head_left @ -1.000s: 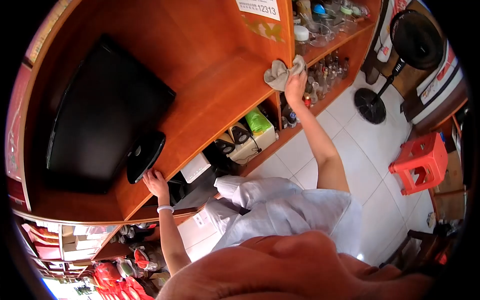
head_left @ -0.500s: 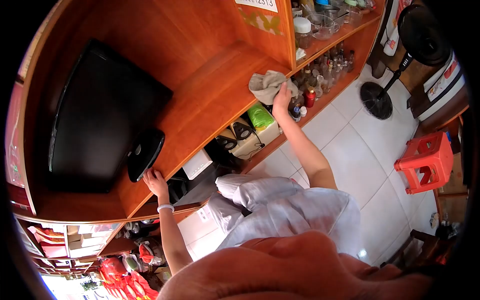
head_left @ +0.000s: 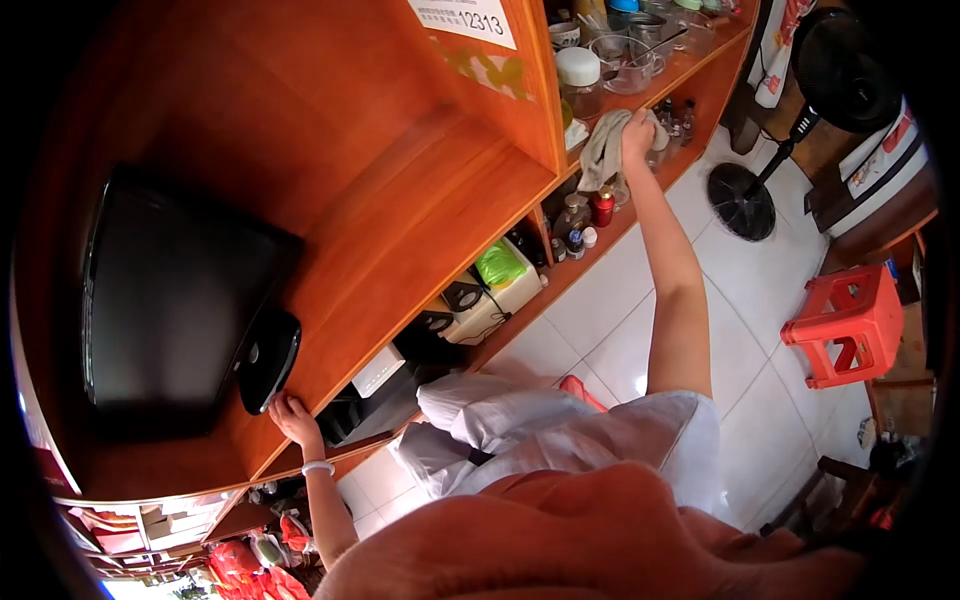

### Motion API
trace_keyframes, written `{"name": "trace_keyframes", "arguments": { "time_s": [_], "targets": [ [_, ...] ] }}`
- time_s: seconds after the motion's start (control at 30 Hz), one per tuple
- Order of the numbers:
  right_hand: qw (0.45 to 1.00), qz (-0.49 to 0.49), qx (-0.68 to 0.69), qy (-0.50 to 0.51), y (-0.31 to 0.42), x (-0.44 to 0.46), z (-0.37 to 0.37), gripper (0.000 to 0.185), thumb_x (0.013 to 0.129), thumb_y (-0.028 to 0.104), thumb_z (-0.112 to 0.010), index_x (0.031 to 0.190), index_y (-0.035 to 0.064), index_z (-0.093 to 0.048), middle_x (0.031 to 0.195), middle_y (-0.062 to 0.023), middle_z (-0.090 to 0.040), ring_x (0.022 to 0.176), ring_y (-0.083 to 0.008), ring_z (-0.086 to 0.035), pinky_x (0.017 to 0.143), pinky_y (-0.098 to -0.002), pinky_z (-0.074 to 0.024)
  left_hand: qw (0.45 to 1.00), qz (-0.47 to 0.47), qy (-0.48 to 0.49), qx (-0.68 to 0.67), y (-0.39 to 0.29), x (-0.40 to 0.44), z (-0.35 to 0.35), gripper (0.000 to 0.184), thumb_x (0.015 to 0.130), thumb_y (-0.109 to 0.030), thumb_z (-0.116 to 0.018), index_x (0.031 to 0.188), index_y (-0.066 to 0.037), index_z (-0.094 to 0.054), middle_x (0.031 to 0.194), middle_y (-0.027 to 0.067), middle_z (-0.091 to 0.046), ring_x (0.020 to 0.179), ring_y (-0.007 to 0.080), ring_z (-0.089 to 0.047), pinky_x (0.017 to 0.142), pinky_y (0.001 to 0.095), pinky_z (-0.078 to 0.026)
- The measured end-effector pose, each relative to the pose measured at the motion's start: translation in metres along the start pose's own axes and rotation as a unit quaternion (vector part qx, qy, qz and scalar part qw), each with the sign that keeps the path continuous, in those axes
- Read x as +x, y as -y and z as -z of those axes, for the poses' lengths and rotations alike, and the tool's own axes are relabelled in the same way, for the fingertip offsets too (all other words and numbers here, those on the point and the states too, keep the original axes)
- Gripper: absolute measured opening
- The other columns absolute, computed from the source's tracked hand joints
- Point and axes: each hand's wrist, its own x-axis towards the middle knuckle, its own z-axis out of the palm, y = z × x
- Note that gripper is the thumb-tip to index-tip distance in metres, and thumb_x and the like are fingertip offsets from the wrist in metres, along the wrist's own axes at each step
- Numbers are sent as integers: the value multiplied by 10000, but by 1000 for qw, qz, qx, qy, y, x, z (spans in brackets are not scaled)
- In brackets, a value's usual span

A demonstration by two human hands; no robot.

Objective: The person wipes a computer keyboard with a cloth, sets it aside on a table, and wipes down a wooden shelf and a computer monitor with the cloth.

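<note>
The right hand (head_left: 638,140) is clutching the cloth (head_left: 602,152), which is hanging by the shelf (head_left: 700,69) edge at that hand's 9 o'clock, while the farther left hand (head_left: 293,418) is resting unclenched, the stand (head_left: 270,362) lying at its 11 o'clock.

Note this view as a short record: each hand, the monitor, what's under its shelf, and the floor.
Left hand: at the front edge of the wooden shelf, beside the monitor's base; exact contact unclear
Right hand: gripping a gray cloth, by the glassware shelves
Monitor: black, screen dark
Under shelf: green packet, black speakers, white device
Floor: red plastic stool, black standing fan
</note>
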Motion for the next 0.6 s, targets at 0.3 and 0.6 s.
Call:
{"name": "trace_keyframes", "arguments": {
  "time_s": [0.3, 0.6],
  "targets": [
    [985, 26, -168, -33, -9, 76, -4, 432, 874, 275, -376, 770, -83, -595, 837, -287, -591, 813, -430, -565, 751, -480, -442, 1000, -17, 3, -3, 9, 0, -2, 272, 853, -168, -398, 945, 37, -551, 1021, 184, -530, 992, 359, -460, 890, 429, -342],
    [971, 46, -234, -11, -25, 136, -5, 424, 853, 291, -372, 846, -62, -605, 907, -264, -597, 886, -389, -578, 805, -442, -452, 1000, -14, -3, -4, 0, 1, 2, 311, 869, -188, -372, 939, 57, -551, 1014, 206, -529, 977, 366, -466, 876, 430, -353]
  ]
}}
